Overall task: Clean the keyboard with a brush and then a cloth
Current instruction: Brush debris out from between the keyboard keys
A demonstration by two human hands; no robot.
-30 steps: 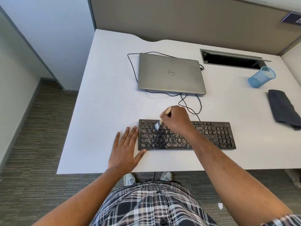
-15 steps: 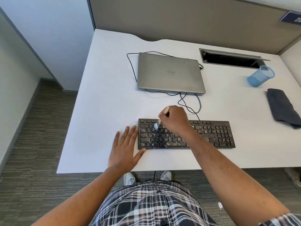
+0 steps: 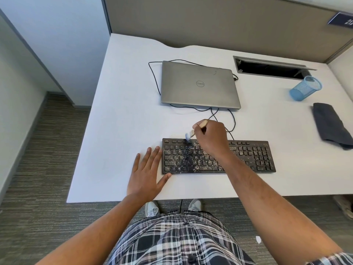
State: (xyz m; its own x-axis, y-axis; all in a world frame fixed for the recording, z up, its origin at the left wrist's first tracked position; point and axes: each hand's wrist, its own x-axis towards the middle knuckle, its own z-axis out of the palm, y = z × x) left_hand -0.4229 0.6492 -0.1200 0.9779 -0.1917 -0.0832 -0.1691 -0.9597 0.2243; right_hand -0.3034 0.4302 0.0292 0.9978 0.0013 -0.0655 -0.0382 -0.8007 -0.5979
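A black keyboard [image 3: 252, 157] speckled with pale crumbs lies near the front edge of the white desk [image 3: 124, 121]. My right hand [image 3: 212, 138] grips a small wooden-handled brush [image 3: 192, 131]; its pale bristles touch the keyboard's top row, left of centre. Flat on the desk, my left hand [image 3: 147, 173] has its fingers spread beside the keyboard's left end, and the thumb touches the front left corner. A dark grey cloth [image 3: 330, 125] is folded at the right edge of the desk.
A closed silver laptop [image 3: 198, 85] sits behind the keyboard with black cables [image 3: 154, 77] looping around it. A blue mesh cup [image 3: 305, 88] stands at the back right, beside an open cable slot [image 3: 267, 67]. Partition walls border the desk at the back.
My right hand has swept the brush away from me, from the middle key rows up to the keyboard's top row. My left hand has stayed put.
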